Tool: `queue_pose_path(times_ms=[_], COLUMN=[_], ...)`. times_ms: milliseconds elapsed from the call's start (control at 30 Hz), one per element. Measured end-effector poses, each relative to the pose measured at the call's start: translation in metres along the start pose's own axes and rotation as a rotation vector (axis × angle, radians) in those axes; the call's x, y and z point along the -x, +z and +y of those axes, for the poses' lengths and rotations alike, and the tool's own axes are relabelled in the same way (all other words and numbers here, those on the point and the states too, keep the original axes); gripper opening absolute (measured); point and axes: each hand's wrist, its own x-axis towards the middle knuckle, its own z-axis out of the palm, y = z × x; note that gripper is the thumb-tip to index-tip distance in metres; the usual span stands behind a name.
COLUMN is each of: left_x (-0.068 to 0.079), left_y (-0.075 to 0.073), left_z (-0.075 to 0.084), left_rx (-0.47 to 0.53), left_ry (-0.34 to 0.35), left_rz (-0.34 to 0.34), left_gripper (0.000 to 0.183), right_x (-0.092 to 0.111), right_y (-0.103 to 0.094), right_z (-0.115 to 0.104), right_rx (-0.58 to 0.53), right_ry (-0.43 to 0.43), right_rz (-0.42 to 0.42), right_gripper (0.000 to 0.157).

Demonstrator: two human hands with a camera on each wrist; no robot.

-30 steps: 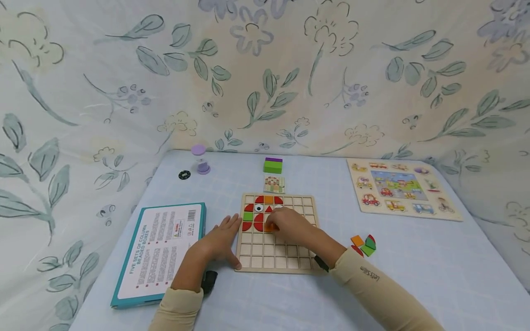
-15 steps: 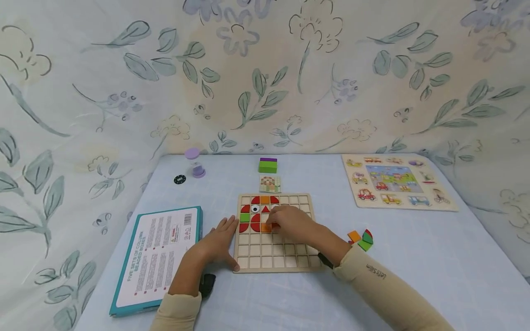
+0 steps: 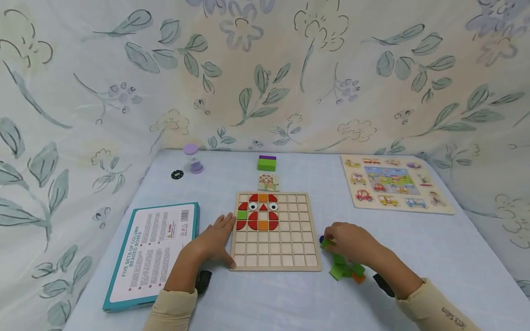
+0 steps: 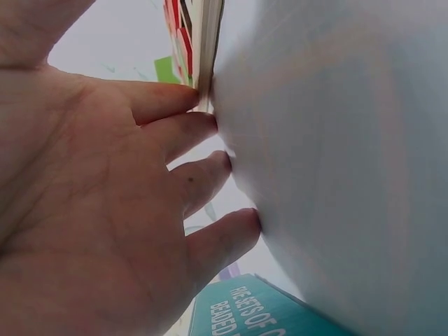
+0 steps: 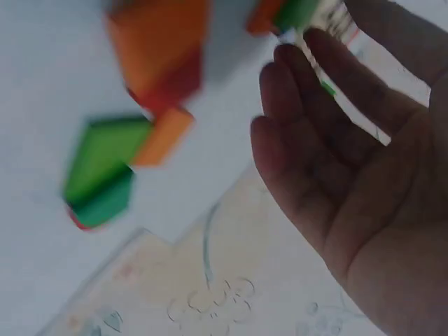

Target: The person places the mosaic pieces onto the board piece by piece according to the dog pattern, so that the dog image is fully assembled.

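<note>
- Left hand (image 3: 214, 239): palm down at the left side of the wooden grid board (image 3: 295, 248); fingers straight and spread apart, thumb at the board's near left corner. Left wrist view shows fingertips at the board's side and down on the surface (image 3: 265, 303).
- Right hand (image 3: 352, 241): right of the board, low over the loose pieces (image 3: 338, 259); fingers bent. A green piece (image 3: 326, 243) lies at the fingertips, a dark blue piece (image 3: 321, 239) just beside it. Cannot tell whether the fingers grip the green piece; right wrist view is blurred there.
- Board: red, orange and green pieces plus two eye discs fill cells in its upper left part; one orange tile (image 3: 263, 225) sits between two red pieces.
- Loose pieces: mostly green, with an orange one (image 3: 358, 278) at the near edge of the group.
- Beyond the board: picture card (image 3: 268, 182), then a green and purple block (image 3: 267, 164).
- Far left: hourglass (image 3: 196, 168), black disc (image 3: 177, 174). Nearer left: teal-edged box (image 3: 153, 253).
- Far right: vehicle puzzle (image 3: 445, 209), flat.
</note>
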Motion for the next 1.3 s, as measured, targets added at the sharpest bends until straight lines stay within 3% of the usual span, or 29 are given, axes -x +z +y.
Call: queue_pose_path(times_ms=[133,333,467,633,800,1300], left_x=[0.000,0.001,0.001,-0.001,-0.002,-0.001], left_y=[0.001,0.003,0.004,0.007,0.010,0.002], left_z=[-0.002,-0.003,-0.003,-0.005,-0.005,-0.004], left_rx=[0.011,0.019,0.026,0.036,0.030,0.018], left_ry=[0.003,0.010,0.018,0.018,0.014,0.012], left_rz=[-0.004,-0.008,-0.003,-0.001,0.000,0.000], left_gripper=[0.115,0.115,0.115,0.116,0.116,0.117], right_x=[0.004,-0.002,-0.018,-0.041,-0.059,-0.070], right_y=[0.011,0.004,0.005,0.018,0.029,0.027], right_z=[-0.004,-0.014,-0.042,-0.084,-0.108,-0.118], right_rx=[0.044,0.035,0.019,0.096,0.142,0.125], right_ry=[-0.025,-0.041,-0.154,-0.293,-0.343,-0.347], right_rz=[0.106,0.132,0.184,0.183,0.175,0.175], right_gripper=[0.016,0.012,0.014,0.018,0.017,0.015])
